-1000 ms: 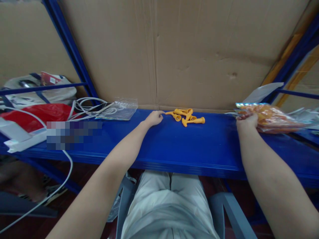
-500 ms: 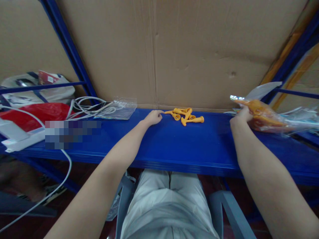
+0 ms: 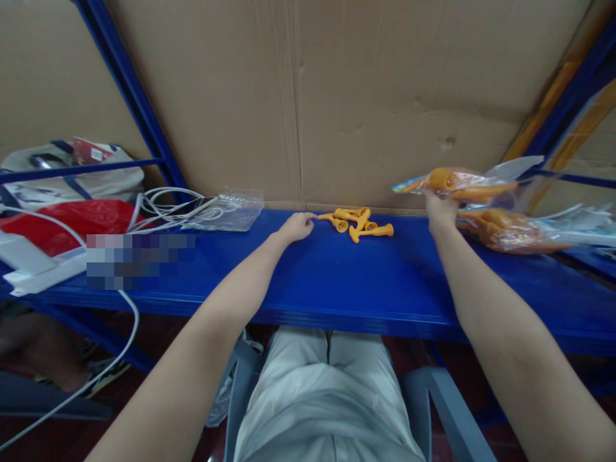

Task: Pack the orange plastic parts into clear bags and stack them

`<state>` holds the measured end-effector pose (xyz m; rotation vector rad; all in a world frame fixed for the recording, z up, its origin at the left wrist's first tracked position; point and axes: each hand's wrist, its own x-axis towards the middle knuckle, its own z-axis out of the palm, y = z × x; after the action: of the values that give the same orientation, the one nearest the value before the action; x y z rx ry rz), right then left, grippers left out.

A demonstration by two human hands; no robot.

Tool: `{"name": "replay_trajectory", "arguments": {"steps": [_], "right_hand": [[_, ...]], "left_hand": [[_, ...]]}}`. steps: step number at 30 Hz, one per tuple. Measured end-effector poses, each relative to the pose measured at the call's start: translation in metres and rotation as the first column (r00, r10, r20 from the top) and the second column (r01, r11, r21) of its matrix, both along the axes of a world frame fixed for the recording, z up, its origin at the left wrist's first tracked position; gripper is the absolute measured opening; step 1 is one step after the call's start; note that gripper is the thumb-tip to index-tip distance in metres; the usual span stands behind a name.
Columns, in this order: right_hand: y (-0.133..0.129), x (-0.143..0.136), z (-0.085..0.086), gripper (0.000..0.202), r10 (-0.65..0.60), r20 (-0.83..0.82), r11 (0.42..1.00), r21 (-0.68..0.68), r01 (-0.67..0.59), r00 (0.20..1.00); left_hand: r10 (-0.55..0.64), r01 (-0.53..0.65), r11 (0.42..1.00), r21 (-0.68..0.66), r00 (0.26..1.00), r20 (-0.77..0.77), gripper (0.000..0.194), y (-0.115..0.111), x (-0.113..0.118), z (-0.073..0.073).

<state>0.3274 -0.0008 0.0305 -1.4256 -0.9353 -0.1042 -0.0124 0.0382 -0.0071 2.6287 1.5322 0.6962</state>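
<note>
My left hand [image 3: 297,227] rests on the blue table, index finger stretched out and the other fingers loosely curled, holding nothing. Its index fingertip is at the thin left end of a small group of orange plastic pieces [image 3: 359,224], some with round cup-like ends; I cannot tell whether it touches them. Over at the right, my right hand [image 3: 441,208] is closed on a clear plastic bag of orange parts [image 3: 474,186], held above the table and blurred by motion. Beneath and beside it lies another clear bag of orange parts [image 3: 513,232].
Cardboard [image 3: 366,96] walls the back of the blue table [image 3: 356,282]. On the left are white cables [image 3: 166,205], a flat clear bag [image 3: 245,212], a red bag [image 3: 86,218] and a white power strip [image 3: 48,266]. Blue frame posts [image 3: 139,102] rise at both sides.
My right hand has moved left with a bag of orange parts, lifting it off the other bag, which stays at the right. My left hand and the loose orange pieces have not moved.
</note>
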Motion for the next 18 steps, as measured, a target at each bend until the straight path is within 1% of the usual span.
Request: {"name": "replay_trajectory", "arguments": {"steps": [1,2,4,6,7,9,11,13,14,16,18], "right_hand": [[-0.001,-0.011,0.002,0.017,0.097,-0.051,0.995,0.032,-0.095,0.994],[-0.004,-0.023,0.004,0.017,0.216,-0.058,0.976,0.049,-0.213,0.975],[-0.012,-0.050,0.008,0.016,0.398,-0.064,0.916,0.070,-0.394,0.915],[-0.023,-0.075,0.012,0.016,0.571,-0.066,0.821,0.045,-0.569,0.819],[-0.029,-0.086,0.014,0.016,0.644,-0.077,0.764,0.023,-0.645,0.761],[-0.038,-0.104,0.014,0.017,0.753,-0.119,0.650,-0.015,-0.759,0.647],[-0.044,-0.116,0.012,0.020,0.824,-0.186,0.537,-0.047,-0.842,0.536],[-0.045,-0.121,0.006,0.021,0.852,-0.274,0.444,-0.075,-0.893,0.447],[-0.043,-0.122,0.003,0.018,0.850,-0.320,0.412,-0.091,-0.907,0.418],[-0.038,-0.121,-0.005,0.010,0.829,-0.400,0.378,-0.115,-0.919,0.391],[-0.032,-0.119,-0.012,0.012,0.801,-0.459,0.373,-0.119,-0.920,0.384]], "left_hand": [[0.000,0.000,1.000,0.007,1.000,0.010,0.044,0.000,0.000,0.000],[-0.003,0.003,1.000,0.013,1.000,0.025,0.046,0.000,0.000,-0.001],[-0.026,0.023,0.999,0.036,0.997,0.072,0.054,0.000,0.000,-0.001],[-0.083,0.073,0.993,0.090,0.989,0.120,0.067,0.000,0.000,-0.002],[-0.121,0.103,0.986,0.129,0.983,0.137,0.074,0.000,0.000,-0.002],[-0.191,0.157,0.966,0.207,0.969,0.156,0.086,0.000,0.002,-0.003],[-0.233,0.186,0.947,0.263,0.959,0.160,0.093,-0.001,0.004,-0.002],[-0.243,0.196,0.940,0.279,0.959,0.145,0.088,-0.004,0.006,-0.001],[-0.239,0.197,0.941,0.274,0.963,0.127,0.082,-0.006,0.006,0.001],[-0.211,0.188,0.950,0.248,0.975,0.070,0.070,-0.011,0.007,0.004],[-0.152,0.148,0.965,0.217,0.988,0.000,0.065,-0.015,0.007,0.008]]}}
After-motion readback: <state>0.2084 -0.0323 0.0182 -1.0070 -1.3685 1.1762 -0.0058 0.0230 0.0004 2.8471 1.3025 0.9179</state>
